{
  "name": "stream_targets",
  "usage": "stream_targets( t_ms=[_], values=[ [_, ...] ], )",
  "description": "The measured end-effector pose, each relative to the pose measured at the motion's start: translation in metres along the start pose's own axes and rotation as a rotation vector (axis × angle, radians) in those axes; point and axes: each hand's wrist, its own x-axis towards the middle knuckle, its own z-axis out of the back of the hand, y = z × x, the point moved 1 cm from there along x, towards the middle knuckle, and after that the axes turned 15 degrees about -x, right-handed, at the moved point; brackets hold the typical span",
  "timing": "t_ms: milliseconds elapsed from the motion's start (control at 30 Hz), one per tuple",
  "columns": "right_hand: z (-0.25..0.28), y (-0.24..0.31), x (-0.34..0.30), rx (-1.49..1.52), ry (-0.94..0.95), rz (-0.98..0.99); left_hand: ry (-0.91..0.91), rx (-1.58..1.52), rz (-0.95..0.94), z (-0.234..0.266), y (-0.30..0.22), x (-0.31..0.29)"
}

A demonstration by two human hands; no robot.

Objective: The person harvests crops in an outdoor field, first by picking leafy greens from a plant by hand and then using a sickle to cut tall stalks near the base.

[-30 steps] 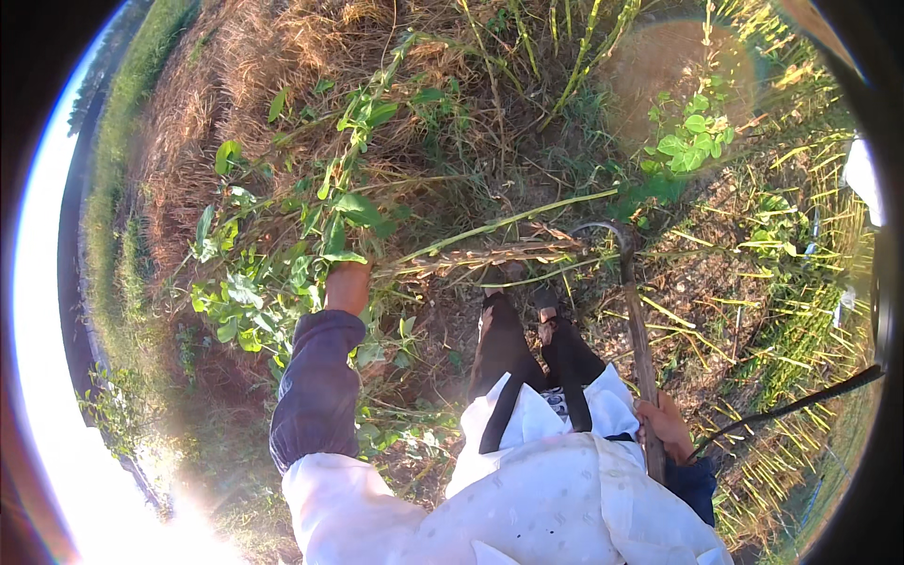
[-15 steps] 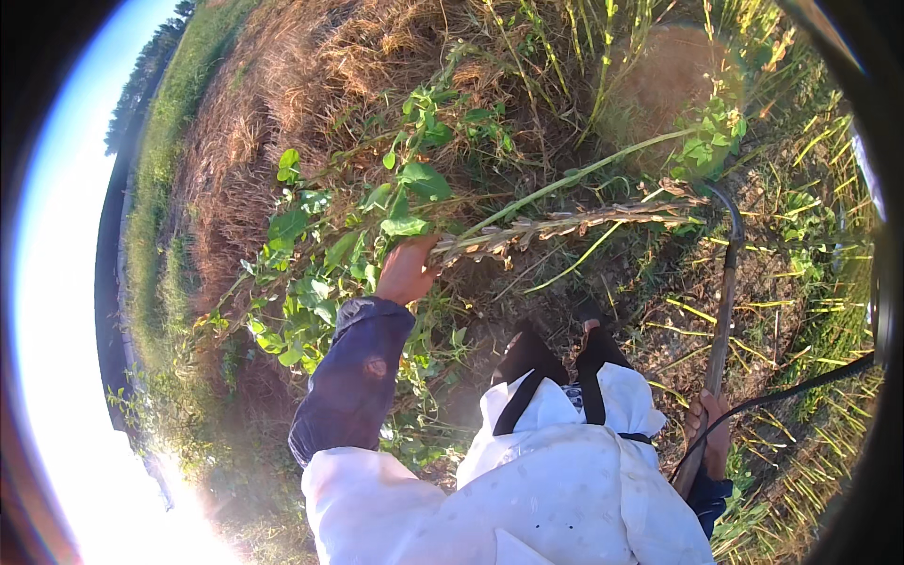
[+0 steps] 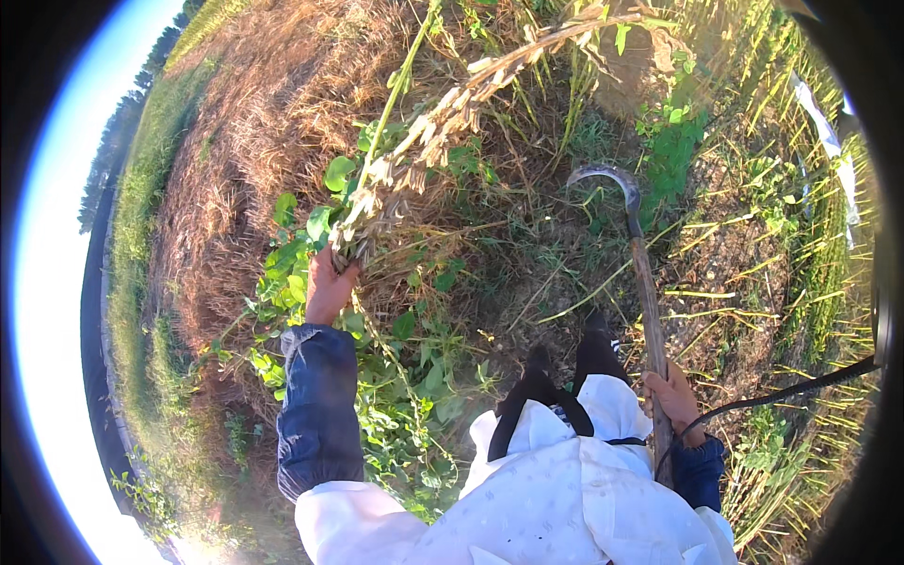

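Note:
My left hand (image 3: 330, 285) is closed round the lower ends of cut-looking plant stalks. One is a dry brown stalk (image 3: 428, 141) lined with seed pods; beside it runs a green stalk (image 3: 388, 99). Both slant up and away to the right, above the ground. Leafy green plants (image 3: 278, 268) crowd around this hand. On the right, my right hand (image 3: 674, 403) grips the wooden handle of a sickle (image 3: 644, 301). Its curved metal blade points up and bends left over bare soil, apart from the stalks.
Brown dried plants (image 3: 254, 141) lie heaped at the far left. Short cut stubble (image 3: 706, 295) sticks up from the soil on the right, near a white plastic strip (image 3: 829, 137). A black strap (image 3: 791, 391) crosses at the right. My feet stand on soil in the middle.
My left hand has moved left with the stalks, whose tips have swung upward from pointing right. The sickle has shifted left, and its blade now shows fully.

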Motion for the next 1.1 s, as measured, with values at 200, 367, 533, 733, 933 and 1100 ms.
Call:
stream_targets(
  t_ms=[200, 367, 533, 733, 933, 1100],
  values=[
    [-0.053, 0.052, 0.075, -0.214, 0.157, 0.027, 0.062, 0.686, 0.023, -0.027, 0.046, -0.005],
    [-0.088, 0.048, 0.191, -0.277, 0.309, -0.015, 0.095, 0.840, 0.168, -0.045, 0.089, 0.004],
    [-0.111, 0.035, 0.244, -0.149, 0.433, -0.032, 0.037, 0.903, 0.109, -0.029, 0.156, 0.010],
    [-0.088, 0.060, 0.237, -0.361, 0.503, -0.215, 0.169, 0.810, 0.437, -0.021, 0.212, 0.062],
    [-0.053, 0.092, 0.187, -0.719, 0.478, -0.211, 0.334, 0.834, 0.361, 0.000, 0.276, 0.071],
    [-0.033, 0.111, 0.161, -0.753, 0.484, -0.208, 0.379, 0.885, 0.755, -0.009, 0.278, 0.070]
  ],
)
